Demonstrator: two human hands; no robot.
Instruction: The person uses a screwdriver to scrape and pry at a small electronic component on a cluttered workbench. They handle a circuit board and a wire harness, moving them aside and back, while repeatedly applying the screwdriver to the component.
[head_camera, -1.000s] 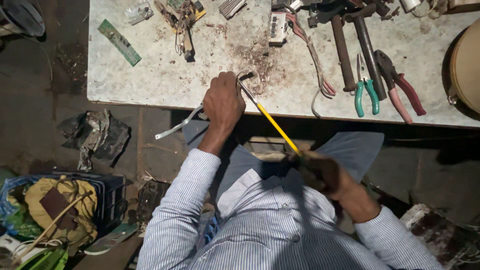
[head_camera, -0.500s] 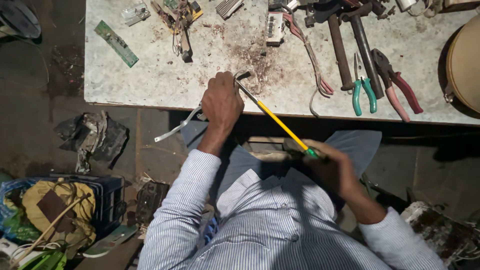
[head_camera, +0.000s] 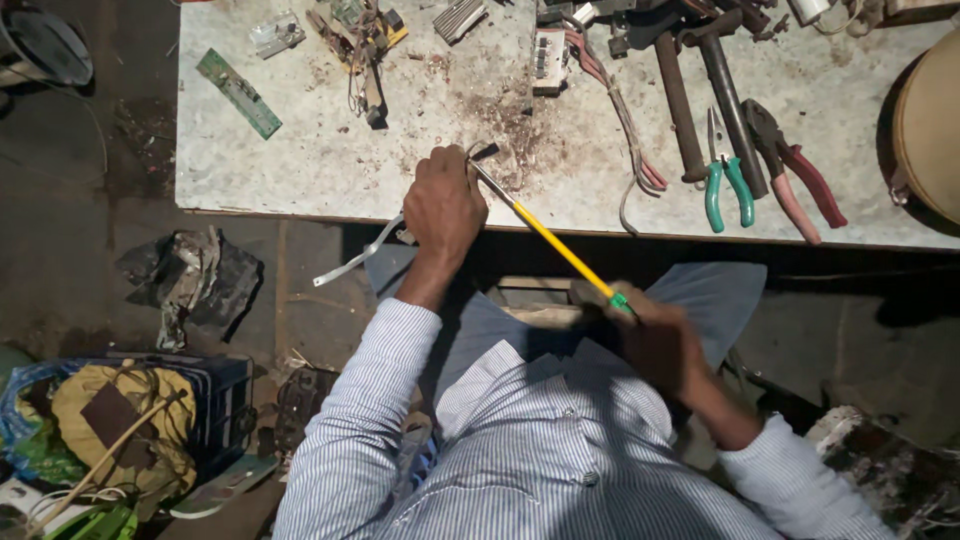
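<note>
Screwdriver (head_camera: 555, 245) with yellow shaft lies diagonally, tip pointing up-left onto the workbench (head_camera: 300, 170) edge. Right hand (head_camera: 650, 335) clenches its handle below the workbench; left hand (head_camera: 443, 205) grips a grey metal strip (head_camera: 355, 262) at the tip.

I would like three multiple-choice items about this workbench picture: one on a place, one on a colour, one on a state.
1. Where do the teal-handled pliers lie?
A. on the table
B. on the floor
C. in a basket

2. What colour is the shaft of the screwdriver?
A. blue
B. yellow
C. white

3. How is the left hand?
A. open, flat on the table
B. closed on a small metal part at the table's edge
C. hanging at the side

Answers:
1. A, they rest on the tabletop among other tools.
2. B, the shaft is yellow.
3. B, its fingers are curled shut.
</note>
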